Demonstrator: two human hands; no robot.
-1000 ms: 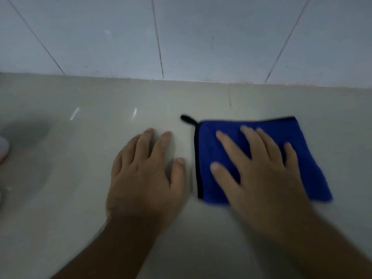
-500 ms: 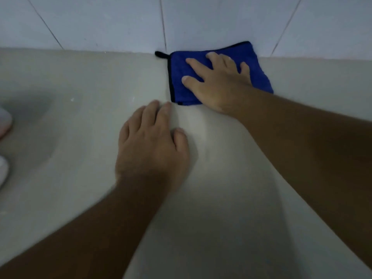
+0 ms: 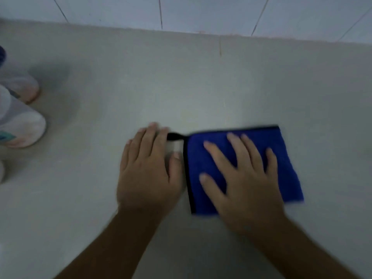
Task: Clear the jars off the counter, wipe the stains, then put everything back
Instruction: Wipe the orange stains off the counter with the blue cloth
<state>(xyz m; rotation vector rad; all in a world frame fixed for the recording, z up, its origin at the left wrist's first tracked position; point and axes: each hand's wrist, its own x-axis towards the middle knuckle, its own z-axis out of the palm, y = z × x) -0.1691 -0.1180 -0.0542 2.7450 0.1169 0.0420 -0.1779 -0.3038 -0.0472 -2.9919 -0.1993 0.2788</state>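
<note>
A folded blue cloth (image 3: 285,158) with a black edge and a black loop lies flat on the pale grey counter (image 3: 141,77). My right hand (image 3: 241,178) presses down on the cloth, palm flat and fingers spread. Just left of the cloth, my left hand (image 3: 149,170) rests flat on the bare counter, its fingers close together near the loop. Two whitish jars (image 3: 22,125) (image 3: 20,83) stand at the far left edge, only partly in view and blurred.
A tiled wall (image 3: 201,11) rises along the back of the counter. A thin seam (image 3: 220,47) runs across the counter near the wall. The jars throw a dark shadow to their right.
My right hand has drawn the cloth back from the wall toward me, next to my left hand. The left hand has stayed flat on the counter. The view has shifted, showing more of the jars.
</note>
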